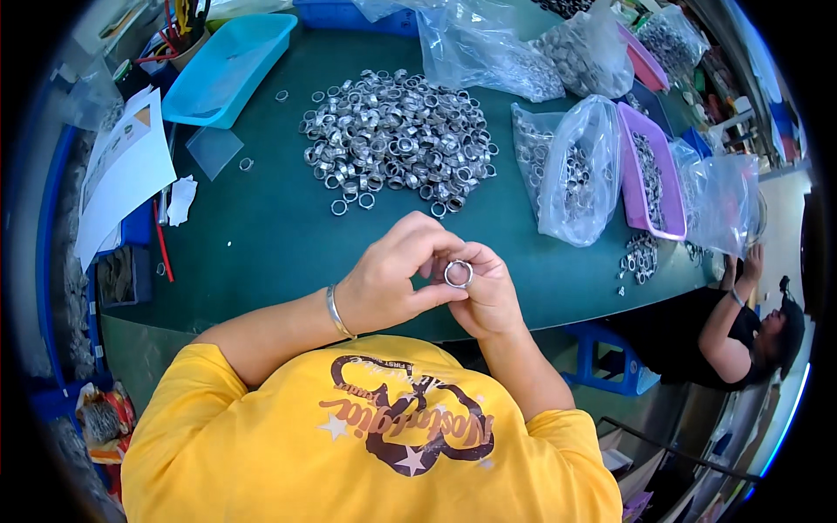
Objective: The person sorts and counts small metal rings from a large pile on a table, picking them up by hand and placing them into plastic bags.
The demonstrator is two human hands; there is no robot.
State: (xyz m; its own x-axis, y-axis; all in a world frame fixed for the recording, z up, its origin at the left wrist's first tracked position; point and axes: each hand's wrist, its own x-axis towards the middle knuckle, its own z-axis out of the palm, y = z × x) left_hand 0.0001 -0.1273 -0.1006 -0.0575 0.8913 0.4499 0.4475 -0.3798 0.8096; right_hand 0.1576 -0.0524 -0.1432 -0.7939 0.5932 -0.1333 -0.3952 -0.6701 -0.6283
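Note:
Close to the table's front edge, my two hands meet in front of my chest around one small silver metal ring (459, 274). My right hand (491, 292) pinches the ring between its thumb and fingers. The fingers of my left hand (392, 268) curl in from the other side, its thumb at the ring's lower edge. Where the fingertips overlap, some of the grip is hidden. Beyond my hands lies a big heap of similar metal rings (397, 135) on the green table (261, 235). A few single rings lie loose around the heap.
At the far left are a turquoise tray (231, 70), a clear flat sheet (214, 152) and white papers (126, 179). To the right are clear bags of rings (580, 170), a pink-purple bin (667, 187) and a small ring pile (641, 259). Another person (732, 340) works at the right, near a blue stool (610, 362).

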